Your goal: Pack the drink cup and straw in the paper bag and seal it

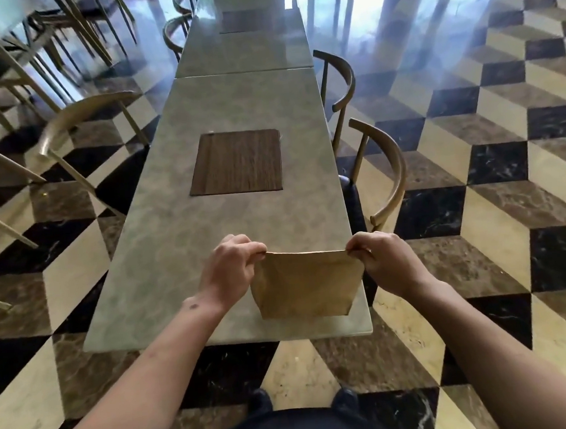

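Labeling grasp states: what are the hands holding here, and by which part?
Both hold the flat brown paper bag by its top edge: left hand pinches the top left corner, right hand the top right. Its bottom sits on the grey marbled table.

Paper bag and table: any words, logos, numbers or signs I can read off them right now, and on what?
None can be read.
Paper bag: plain brown on the side that shows, no print; left hand and right hand pinch its top corners.
Table: bare marbled top, no label.
Dark wooden mat: grain only, no text.
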